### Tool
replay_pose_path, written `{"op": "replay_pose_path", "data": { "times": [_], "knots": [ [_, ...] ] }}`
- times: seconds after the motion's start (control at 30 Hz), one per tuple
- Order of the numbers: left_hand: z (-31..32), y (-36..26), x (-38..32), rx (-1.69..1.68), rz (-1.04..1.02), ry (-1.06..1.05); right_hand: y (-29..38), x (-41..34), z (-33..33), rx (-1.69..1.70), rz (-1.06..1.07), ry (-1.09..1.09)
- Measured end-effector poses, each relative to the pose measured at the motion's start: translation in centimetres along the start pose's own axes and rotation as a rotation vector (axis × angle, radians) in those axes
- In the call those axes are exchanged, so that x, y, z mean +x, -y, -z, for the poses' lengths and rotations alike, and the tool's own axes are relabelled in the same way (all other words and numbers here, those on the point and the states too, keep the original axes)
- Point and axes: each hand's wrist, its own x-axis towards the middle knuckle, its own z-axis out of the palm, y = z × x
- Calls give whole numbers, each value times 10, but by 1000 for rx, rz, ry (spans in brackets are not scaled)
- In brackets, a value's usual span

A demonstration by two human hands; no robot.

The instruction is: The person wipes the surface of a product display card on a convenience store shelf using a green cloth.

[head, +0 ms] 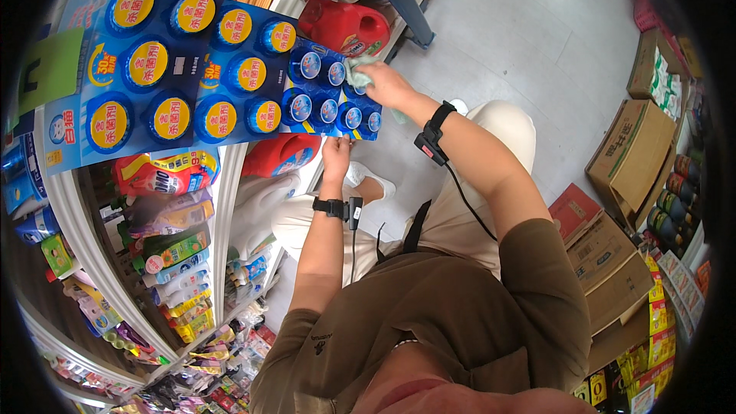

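Note:
Long blue blister cards (198, 92) of round, yellow-topped cleaner packs hang in a strip from the shelf at the left. The strip ends in a smaller blister card (313, 87) with blue-and-white round tops. My left hand (336, 152) pinches this card's lower edge, its fingertips partly hidden behind it. My right hand (391, 87) holds a crumpled pale green cloth (359, 69) against the card's far right end. The cloth and fingers cover some of the round packs there. Both wrists wear black straps with cabled devices.
Red OMO detergent jugs (351, 29) stand on the low shelf behind the cards. Shelves (227, 230) at the left hold bottles and pouches. A grey stool leg (405, 8) stands ahead. Cardboard boxes (629, 155) and dark bottles (670, 213) line the right side.

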Motion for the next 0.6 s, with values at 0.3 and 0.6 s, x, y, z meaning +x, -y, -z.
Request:
{"op": "replay_pose_path", "data": {
  "times": [0.3,0.6],
  "knots": [
    [4,1,2,-26,91,50,-42,4,-9,276,-519,89],
    [9,5,-5,-165,141,130,-23,-20,7,-141,-374,107]
  ]
}}
